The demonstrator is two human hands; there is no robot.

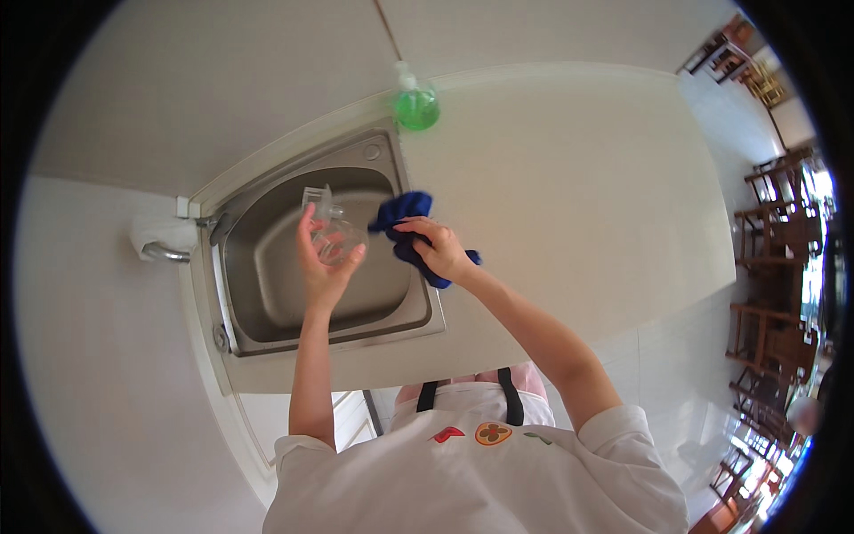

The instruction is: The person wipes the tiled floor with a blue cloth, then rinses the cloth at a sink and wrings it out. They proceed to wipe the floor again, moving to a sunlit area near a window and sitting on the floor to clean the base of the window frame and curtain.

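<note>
My left hand (328,257) is wrapped around a clear, transparent vessel (343,240), held up over the stainless steel sink (320,344). A squarish transparent part sticks up from the vessel beside my fingertips; its exact kind is hard to tell. To the right, my right hand (437,247) pinches a crumpled dark blue cloth (407,210) above the sink's right rim. Part of the cloth hangs below my palm. A small gap separates cloth and vessel.
At the sink's back right corner stands a pump bottle (417,107) of green liquid. A pale countertop (567,187) stretches rightward. Left of the sink, a metal faucet (167,253) is partly covered by white material (160,233). Wooden chairs (774,233) line the far right.
</note>
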